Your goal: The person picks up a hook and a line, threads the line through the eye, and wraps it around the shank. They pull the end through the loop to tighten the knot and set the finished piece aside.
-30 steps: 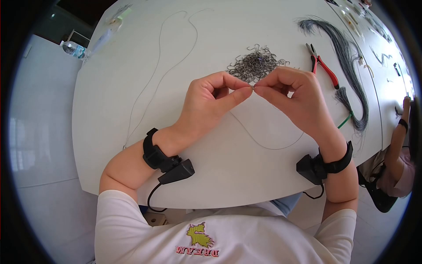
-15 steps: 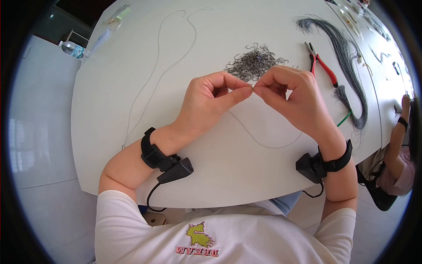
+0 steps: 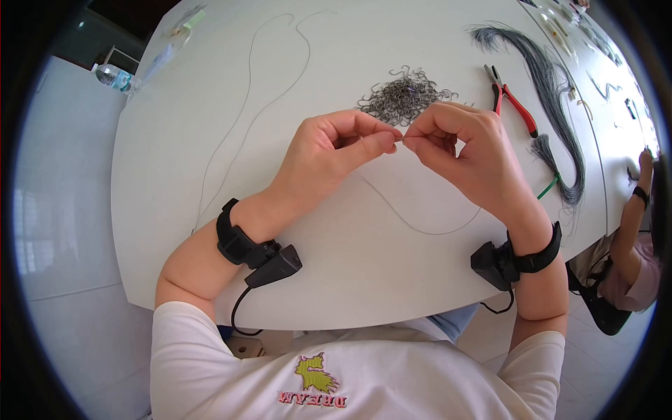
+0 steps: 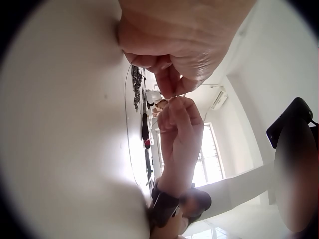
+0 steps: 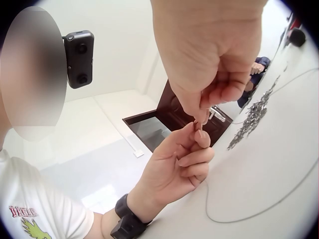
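In the head view both hands meet fingertip to fingertip just in front of a pile of small dark metal hooks [image 3: 400, 101]. The left hand [image 3: 329, 150] pinches a tiny hook-like piece [image 3: 399, 138] between thumb and forefinger. Opposite it, the right hand [image 3: 465, 150] pinches at the same spot, its thumb and forefinger together; what lies between them is mostly hidden. A thin grey line [image 3: 413, 225] loops over the table below the hands. Fingertips nearly touch in the right wrist view, where the hook pile [image 5: 251, 122] shows behind.
Red-handled pliers [image 3: 516, 108] lie right of the pile, beside a bundle of grey strands [image 3: 560, 105] with a green tie. Another long thin line [image 3: 250, 91] runs over the left of the white table [image 3: 168, 161]. A bottle [image 3: 114, 77] is at the far left; another person sits at the right.
The left hand has shifted slightly left and its thumb has drawn back from the forefinger tip, showing the small piece. The right hand has barely moved.
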`<state>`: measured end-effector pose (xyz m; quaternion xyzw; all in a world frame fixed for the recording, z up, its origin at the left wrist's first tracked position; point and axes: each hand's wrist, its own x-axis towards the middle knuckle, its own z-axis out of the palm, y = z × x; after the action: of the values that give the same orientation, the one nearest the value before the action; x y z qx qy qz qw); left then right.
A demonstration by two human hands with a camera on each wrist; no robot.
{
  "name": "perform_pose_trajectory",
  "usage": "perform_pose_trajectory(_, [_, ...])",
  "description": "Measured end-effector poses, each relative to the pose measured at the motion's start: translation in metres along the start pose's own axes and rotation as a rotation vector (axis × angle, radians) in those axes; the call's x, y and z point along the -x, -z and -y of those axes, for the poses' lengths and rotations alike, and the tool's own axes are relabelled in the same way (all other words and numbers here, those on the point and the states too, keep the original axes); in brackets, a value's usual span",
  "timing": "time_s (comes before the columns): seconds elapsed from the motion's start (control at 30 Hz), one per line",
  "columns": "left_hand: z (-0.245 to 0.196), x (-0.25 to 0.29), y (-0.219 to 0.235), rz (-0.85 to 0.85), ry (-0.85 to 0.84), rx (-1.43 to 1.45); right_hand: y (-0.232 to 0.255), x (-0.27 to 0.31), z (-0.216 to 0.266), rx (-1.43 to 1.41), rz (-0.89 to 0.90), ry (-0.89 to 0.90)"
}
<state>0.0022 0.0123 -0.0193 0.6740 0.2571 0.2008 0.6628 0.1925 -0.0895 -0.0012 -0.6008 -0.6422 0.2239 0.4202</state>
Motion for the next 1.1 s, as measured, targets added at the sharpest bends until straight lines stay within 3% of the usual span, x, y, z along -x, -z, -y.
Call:
perform_pose_trajectory(0.47, [-0.005,0.001,0.002,-0.024,-0.053,-0.01,0.001,0.0,0.001,0.026,0.021,0.041])
perform_pose_trajectory(0.53, [-0.008,0.0,0.004,-0.042,0.003,-0.173,0.001,0.001,0.001,0.043,0.027,0.042])
perform_pose_trajectory(0.73, [-0.011,0.0,0.005,0.008,0.077,-0.233,0.001,0.002,-0.001,0.081,0.033,0.076])
perform_pose_trajectory(1.1, [-0.01,0.002,0.005,0.048,0.079,-0.121,-0.001,0.002,0.001,0.133,0.037,0.129])
